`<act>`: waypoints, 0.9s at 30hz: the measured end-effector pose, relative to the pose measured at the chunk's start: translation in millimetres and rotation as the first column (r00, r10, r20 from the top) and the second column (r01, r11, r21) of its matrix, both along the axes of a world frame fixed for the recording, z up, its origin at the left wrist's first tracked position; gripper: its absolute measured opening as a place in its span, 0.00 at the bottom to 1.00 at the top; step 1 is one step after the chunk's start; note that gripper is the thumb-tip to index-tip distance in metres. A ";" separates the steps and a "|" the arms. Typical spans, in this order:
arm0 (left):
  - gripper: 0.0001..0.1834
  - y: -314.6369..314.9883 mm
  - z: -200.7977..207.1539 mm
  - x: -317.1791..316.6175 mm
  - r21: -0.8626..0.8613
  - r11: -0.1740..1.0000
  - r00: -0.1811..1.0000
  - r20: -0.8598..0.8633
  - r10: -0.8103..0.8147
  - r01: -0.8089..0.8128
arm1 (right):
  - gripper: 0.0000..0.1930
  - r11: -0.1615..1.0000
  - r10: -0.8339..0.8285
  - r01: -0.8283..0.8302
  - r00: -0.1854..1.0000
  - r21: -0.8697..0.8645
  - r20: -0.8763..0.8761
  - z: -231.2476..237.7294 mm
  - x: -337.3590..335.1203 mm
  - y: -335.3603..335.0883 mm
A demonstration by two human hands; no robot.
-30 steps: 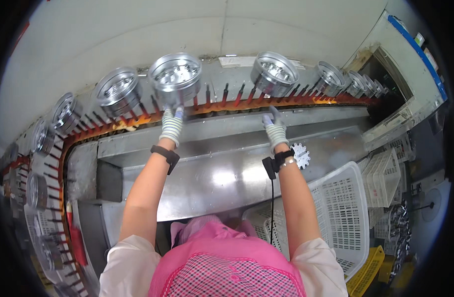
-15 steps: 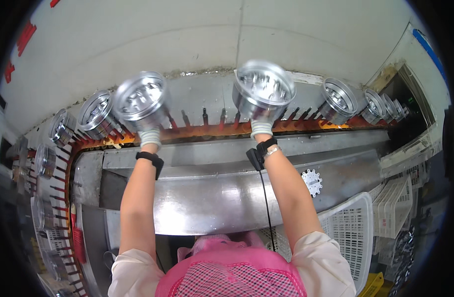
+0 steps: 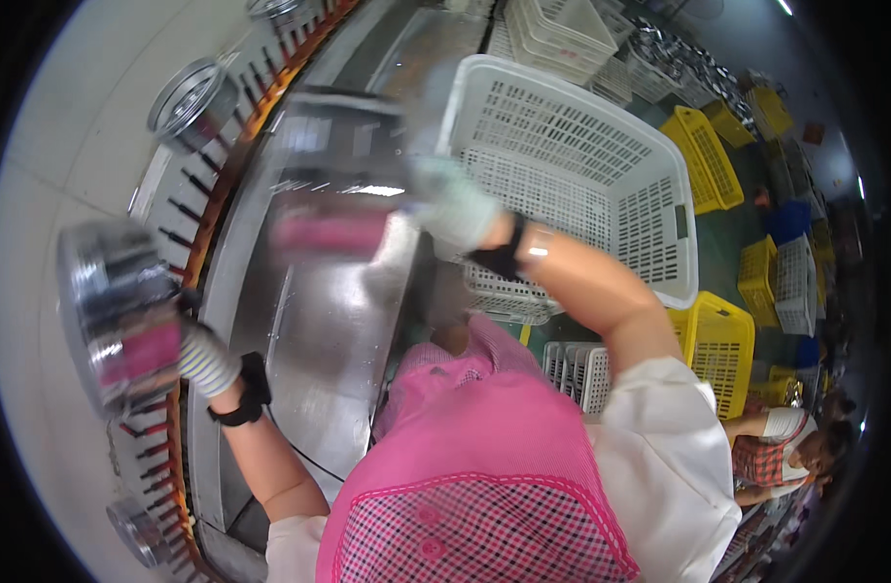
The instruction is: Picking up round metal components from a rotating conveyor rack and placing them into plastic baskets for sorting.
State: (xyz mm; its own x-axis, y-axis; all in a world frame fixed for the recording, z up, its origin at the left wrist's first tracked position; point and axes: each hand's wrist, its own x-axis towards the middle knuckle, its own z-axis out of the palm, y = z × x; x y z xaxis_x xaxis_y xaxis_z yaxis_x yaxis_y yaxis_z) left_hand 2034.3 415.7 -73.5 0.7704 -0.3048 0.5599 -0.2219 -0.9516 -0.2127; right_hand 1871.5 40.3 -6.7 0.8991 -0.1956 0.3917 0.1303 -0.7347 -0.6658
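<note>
My left hand (image 3: 208,360), in a striped glove, holds a shiny round metal pot-shaped part (image 3: 100,272) at the far left, beside the row of pegs; the part hides most of its fingers. Over the metal bench, my right hand (image 3: 455,206) grips the edge of a second shiny metal part (image 3: 338,165). Motion smears both this hand and its part, so the finger positions are unclear. Pink from the apron reflects in both parts. Just right of my right hand stands a large white plastic basket (image 3: 674,175).
A curved line of upright dark and red pegs (image 3: 188,209) runs along the wall, with another round metal part (image 3: 194,105) on it. Stacked white baskets (image 3: 562,44) stand at the top. Yellow crates (image 3: 703,160) are on the right, and a co-worker (image 3: 781,452) is at lower right.
My view has turned to the right, bringing the baskets and co-worker into sight. My right hand has swung its metal part away from the pegs, over the bench; the left still holds its part.
</note>
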 end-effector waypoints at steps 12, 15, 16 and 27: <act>0.16 -456.5 4.2 -127.7 -0.757 0.456 0.065 -0.485 -0.872 0.468 | 0.15 0.700 -0.704 0.430 0.285 -0.570 -0.650 -141.6 -310.0 -291.6; 0.16 -538.3 -55.8 -137.8 -0.178 0.608 0.165 -0.870 -0.464 0.774 | 0.15 0.845 -0.535 0.201 0.301 -0.496 -0.790 -239.9 -279.4 -316.1; 0.13 -553.9 -95.5 -142.1 -0.063 0.615 0.238 -0.887 -0.395 0.786 | 0.14 0.910 -0.415 0.161 0.321 -0.383 -0.851 -272.8 -269.7 -324.7; 0.16 -597.9 -242.0 -166.1 0.106 0.606 0.094 -0.994 0.052 0.788 | 0.14 0.977 -0.212 0.025 0.226 -0.212 -0.951 -383.3 -219.1 -299.8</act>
State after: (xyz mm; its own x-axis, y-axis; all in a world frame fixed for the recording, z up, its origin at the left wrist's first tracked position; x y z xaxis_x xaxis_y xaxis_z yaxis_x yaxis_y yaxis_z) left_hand 1868.2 -182.3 -315.5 0.1729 -0.5891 -0.7894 -0.9001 -0.4198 0.1162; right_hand 1652.4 -259.5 -390.0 0.5802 -0.3721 -0.7246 -0.6371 -0.7616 -0.1190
